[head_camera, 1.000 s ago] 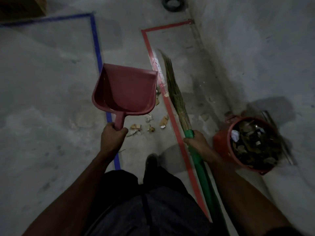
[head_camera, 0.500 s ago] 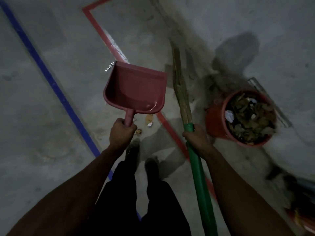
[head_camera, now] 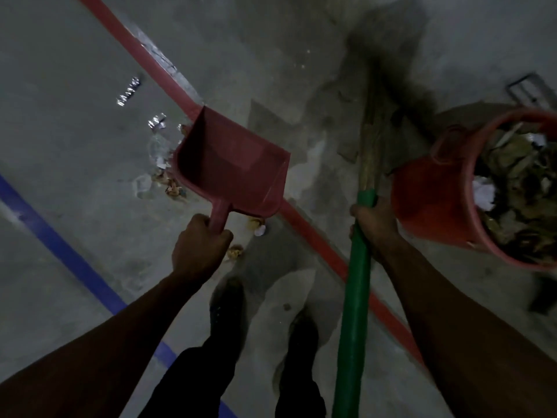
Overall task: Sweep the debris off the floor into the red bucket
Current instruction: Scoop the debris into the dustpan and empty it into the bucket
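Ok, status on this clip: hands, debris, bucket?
Left hand grips empty red plastic dustpan; right hand grips green-handled grass broom. Leaf and paper debris on floor. Red bucket nearly full, nothing blocking.

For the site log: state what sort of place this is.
Probably a bare indoor work or test area, not a home: raw concrete floor, red tape line and blue tape line marking zones, and a rough concrete wall by the red bucket.
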Action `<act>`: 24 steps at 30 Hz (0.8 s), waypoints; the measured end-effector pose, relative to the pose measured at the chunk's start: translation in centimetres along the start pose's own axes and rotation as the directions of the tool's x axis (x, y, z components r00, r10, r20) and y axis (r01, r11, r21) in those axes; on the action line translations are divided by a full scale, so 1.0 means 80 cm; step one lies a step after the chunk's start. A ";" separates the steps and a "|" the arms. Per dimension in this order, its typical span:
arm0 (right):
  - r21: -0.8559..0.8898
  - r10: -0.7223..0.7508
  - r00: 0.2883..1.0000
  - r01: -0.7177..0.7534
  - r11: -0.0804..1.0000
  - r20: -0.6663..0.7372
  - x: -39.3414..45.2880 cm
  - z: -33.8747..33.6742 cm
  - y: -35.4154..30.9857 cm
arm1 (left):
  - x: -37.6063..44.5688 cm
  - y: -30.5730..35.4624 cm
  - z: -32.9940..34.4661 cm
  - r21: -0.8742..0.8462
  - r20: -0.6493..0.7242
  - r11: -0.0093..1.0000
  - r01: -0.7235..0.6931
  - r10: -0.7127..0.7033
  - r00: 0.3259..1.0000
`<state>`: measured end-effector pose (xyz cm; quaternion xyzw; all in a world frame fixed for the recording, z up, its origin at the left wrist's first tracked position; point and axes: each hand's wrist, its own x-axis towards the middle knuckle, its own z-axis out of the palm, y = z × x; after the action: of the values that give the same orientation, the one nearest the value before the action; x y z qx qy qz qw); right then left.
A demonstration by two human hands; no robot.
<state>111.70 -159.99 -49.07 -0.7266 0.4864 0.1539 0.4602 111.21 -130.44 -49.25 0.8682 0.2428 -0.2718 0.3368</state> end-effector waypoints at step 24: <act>-0.553 -0.097 0.965 0.221 0.803 0.245 0.010 0.076 0.089 | 0.070 -0.026 0.062 0.130 -0.028 0.991 -0.029 0.033 0.999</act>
<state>107.38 -156.16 -56.53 -0.8501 0.3042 0.3281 0.2776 112.51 -131.27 -56.82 0.8959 0.2160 -0.2686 0.2803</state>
